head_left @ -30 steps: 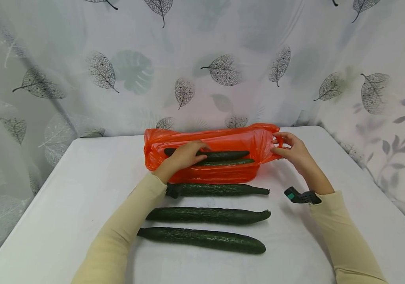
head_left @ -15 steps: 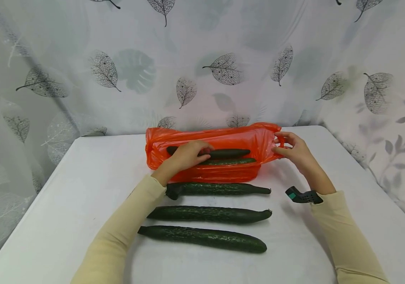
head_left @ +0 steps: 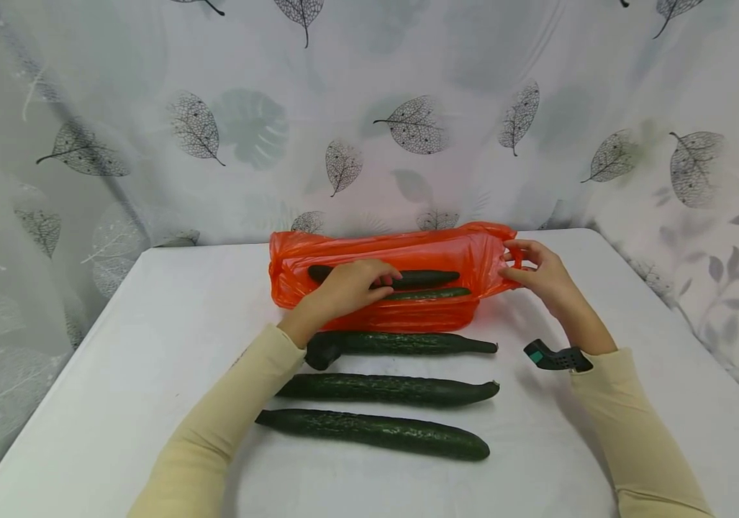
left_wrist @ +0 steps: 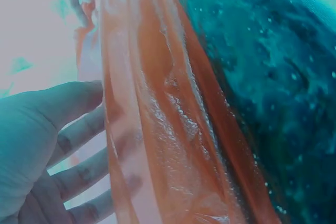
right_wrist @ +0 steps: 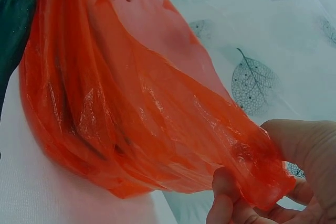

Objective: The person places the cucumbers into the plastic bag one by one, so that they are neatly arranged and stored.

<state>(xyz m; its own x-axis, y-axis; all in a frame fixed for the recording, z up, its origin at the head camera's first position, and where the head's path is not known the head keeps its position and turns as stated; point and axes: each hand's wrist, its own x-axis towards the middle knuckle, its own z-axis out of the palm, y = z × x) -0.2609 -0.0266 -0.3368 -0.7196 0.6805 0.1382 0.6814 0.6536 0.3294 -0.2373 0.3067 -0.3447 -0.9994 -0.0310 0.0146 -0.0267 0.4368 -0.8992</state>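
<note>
A red plastic bag (head_left: 434,316) lies on its side at the table's back, its mouth facing me. Inside are two cucumbers, a rear one (head_left: 430,278) and a front one (head_left: 434,293). My left hand (head_left: 351,289) reaches into the mouth above them. In the left wrist view its loosely bent, spread fingers (left_wrist: 79,182) pass behind the bag's thin wall, with nothing seen in their grasp. At the bag's right end my right hand (head_left: 542,272) pinches the handle; the right wrist view shows thumb and fingers around the bunched plastic (right_wrist: 262,177).
Three more cucumbers lie crosswise in front of the bag: the nearest to it (head_left: 408,343), a middle one (head_left: 388,389) and a front one (head_left: 382,433). The white table (head_left: 168,345) meets a leaf-patterned curtain (head_left: 382,187) behind.
My left hand has shifted slightly right inside the bag. The right hand keeps its hold on the handle. The whole head view has drifted a little.
</note>
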